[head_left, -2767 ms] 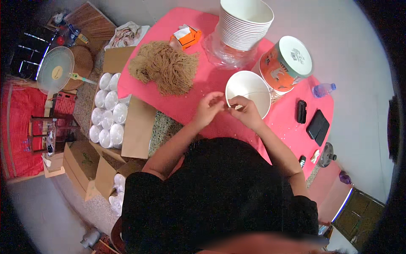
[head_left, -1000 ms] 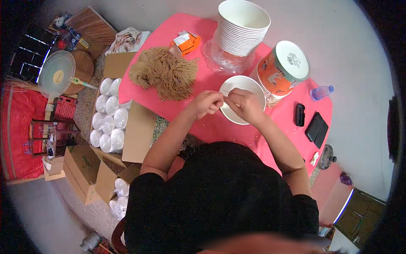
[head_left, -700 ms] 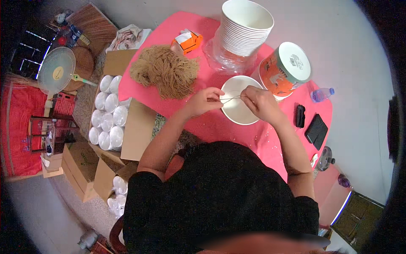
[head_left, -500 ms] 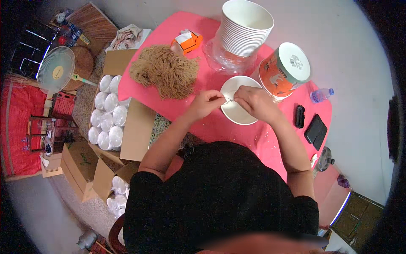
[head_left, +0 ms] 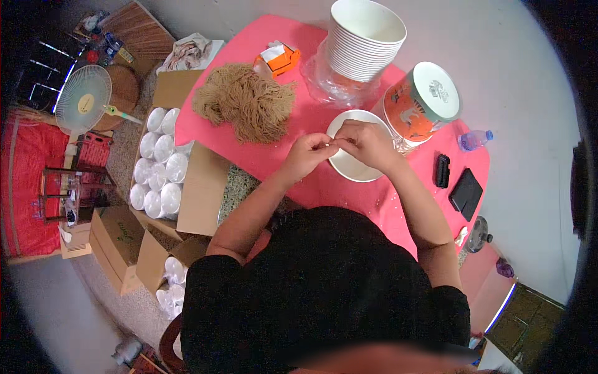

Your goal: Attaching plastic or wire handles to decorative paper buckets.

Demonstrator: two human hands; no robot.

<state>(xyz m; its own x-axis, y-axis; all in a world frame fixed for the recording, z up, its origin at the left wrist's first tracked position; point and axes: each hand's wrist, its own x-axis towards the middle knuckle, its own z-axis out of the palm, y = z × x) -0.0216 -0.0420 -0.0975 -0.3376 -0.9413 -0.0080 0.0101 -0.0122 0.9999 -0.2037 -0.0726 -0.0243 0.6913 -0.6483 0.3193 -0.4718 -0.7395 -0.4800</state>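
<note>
Tabletop (head_left: 311, 181): wearing pink cloth, carrying brown string pile (head_left: 246, 103).
Bowl (head_left: 349, 165): sitting under both hands.
Left hand (head_left: 309, 154): pinching thin string.
Right hand (head_left: 364, 140): moving back in, meeting left, pinching too.
Change: closing the gap, working the string.

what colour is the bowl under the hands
White, a plain bowl on the pink table; seen in the head view.

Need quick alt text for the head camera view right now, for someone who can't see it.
Seen from above, a person's left hand and right hand meet, fingertips together, over a white paper bowl on a pink table. Around it sit a pile of tan string, a stack of white bowls and an orange lidded tub.
</note>
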